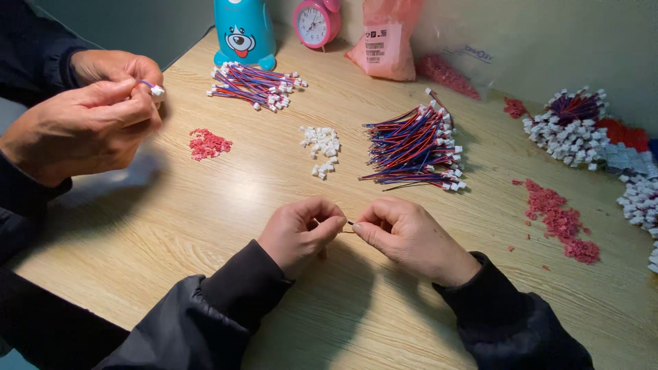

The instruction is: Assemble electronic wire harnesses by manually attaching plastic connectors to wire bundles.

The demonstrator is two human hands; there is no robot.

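I see left hand (299,231) and right hand (404,236) at lower centre, fingertips pinching small wire piece (350,223) between them; wire bundle (417,147) above; co-worker's hands (89,116) upper left, pinching white plug (157,90).

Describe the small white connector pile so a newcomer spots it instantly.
Start at the wooden table, just beyond the left hand. The white connector pile lies between the small red piece pile and the big wire bundle. Only it is loose, white and wireless.
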